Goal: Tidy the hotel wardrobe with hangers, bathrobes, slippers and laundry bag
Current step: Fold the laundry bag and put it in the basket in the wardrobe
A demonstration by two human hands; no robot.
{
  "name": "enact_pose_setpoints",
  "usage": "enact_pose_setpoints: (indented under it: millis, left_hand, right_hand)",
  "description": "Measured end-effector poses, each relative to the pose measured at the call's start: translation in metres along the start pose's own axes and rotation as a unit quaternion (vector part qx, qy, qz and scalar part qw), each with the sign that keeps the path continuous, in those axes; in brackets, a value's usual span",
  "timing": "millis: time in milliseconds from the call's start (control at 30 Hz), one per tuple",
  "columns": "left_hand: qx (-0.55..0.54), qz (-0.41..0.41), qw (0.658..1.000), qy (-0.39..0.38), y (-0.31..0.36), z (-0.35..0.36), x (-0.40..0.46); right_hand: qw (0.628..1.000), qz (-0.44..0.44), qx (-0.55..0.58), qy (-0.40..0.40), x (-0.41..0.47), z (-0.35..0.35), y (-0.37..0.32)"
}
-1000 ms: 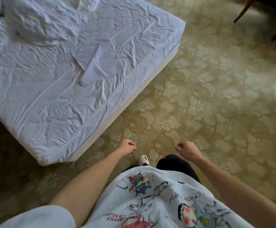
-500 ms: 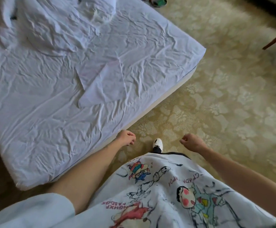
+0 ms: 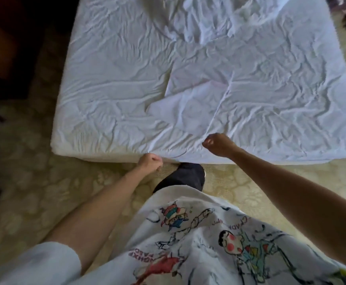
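Head view looks down on a bed (image 3: 106, 99) covered by a wrinkled white sheet (image 3: 271, 89). A flat white cloth (image 3: 192, 99), perhaps the laundry bag, though that cannot be told, lies on the sheet near the middle of the near edge. More bunched white fabric (image 3: 205, 21) lies at the far side. The left hand (image 3: 149, 162) is curled into a loose fist holding nothing, just at the near edge of the bed. The right hand (image 3: 218, 144) is also curled, empty, over the near edge of the sheet. A dark knee (image 3: 188, 177) shows between the arms, above a cartoon-printed shirt (image 3: 199, 243). Patterned carpet (image 3: 44, 192) surrounds the bed.
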State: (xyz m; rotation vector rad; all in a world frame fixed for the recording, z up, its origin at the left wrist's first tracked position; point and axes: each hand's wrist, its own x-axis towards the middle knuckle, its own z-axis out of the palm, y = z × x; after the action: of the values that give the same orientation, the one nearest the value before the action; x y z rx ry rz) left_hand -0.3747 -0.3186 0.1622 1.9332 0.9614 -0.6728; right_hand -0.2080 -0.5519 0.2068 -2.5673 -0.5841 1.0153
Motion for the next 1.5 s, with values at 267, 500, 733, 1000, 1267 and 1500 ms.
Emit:
enact_pose_setpoints:
  millis: [267, 500, 733, 1000, 1267, 1500]
  left_hand:
    - [-0.03, -0.046, 0.999, -0.002, 0.082, -0.005, 0.08]
    - [-0.015, -0.005, 1.0, 0.004, 0.161, -0.007, 0.148]
    - [0.086, -0.004, 0.995, 0.049, 0.139, 0.023, 0.238]
    - [0.378, 0.154, 0.901, 0.143, 0.068, 0.032, 0.337]
    - [0.373, 0.225, 0.875, 0.212, 0.034, 0.01, 0.382]
    - [0.327, 0.209, 0.9, 0.202, 0.061, -0.009, 0.373]
  right_hand:
    - [0.999, 0.009, -0.019, -0.034, 0.086, -0.078, 0.024]
    - [0.996, 0.051, -0.043, -0.058, 0.147, -0.113, 0.08]
    - [0.994, 0.026, -0.057, -0.093, 0.224, -0.043, 0.107]
    - [0.987, -0.119, -0.1, -0.031, 0.287, 0.069, 0.119]
    - [0.96, -0.227, -0.093, 0.134, 0.315, 0.123, 0.137]
    - [0.974, -0.184, -0.127, 0.019, 0.31, 0.099, 0.123]
